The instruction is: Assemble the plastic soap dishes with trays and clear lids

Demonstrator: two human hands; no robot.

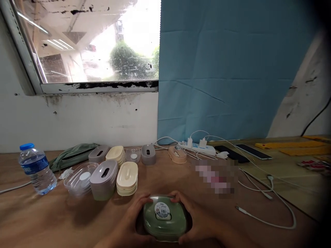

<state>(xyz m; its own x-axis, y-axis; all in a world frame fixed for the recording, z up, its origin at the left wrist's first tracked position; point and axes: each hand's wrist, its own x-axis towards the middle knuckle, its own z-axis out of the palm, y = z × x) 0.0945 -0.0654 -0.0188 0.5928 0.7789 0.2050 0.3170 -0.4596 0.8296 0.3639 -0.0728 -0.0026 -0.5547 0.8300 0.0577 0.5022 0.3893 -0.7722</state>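
Note:
Both my hands grip a green oval plastic box [165,227] with a clear lid and a round white label, close to the table's near edge. My left hand [138,215] wraps round its left side, and my right hand [192,217] holds the right side. The fingers of each hand curve round the far edge of the box. Beyond my left hand stand a stack of cream oval lids [127,175] and a grey-lilac slotted box [103,179]. Left of these, clear plastic covers [76,181] are stacked with a round white label on top.
A water bottle [37,168] and a green pouch [73,155] are at the left. Along the back are a peach box [177,154], a grey box [148,155] and a power strip [199,148]. Phones [253,151] and a loose white cable [269,225] lie right.

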